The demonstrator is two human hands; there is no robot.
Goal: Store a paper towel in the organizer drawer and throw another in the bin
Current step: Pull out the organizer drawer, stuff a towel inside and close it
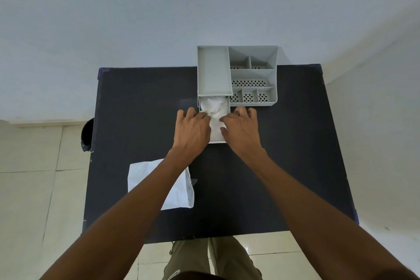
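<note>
A grey desk organizer (pixel 213 70) stands at the far side of the black table (pixel 284 166). Its white drawer (pixel 217 138) is pulled out toward me. A crumpled white paper towel (pixel 214 107) lies inside the drawer. My left hand (pixel 193 129) and my right hand (pixel 241 129) rest over the drawer's two sides, their fingertips pressing on the towel. A second paper towel (pixel 181 191) lies flat on the table near the front left, partly hidden under my left forearm. A black bin (pixel 87 134) shows beside the table's left edge.
The organizer's right half holds several small perforated compartments (pixel 250 84). A pale wall rises behind the table. Tiled floor surrounds the table, and my legs show below its front edge.
</note>
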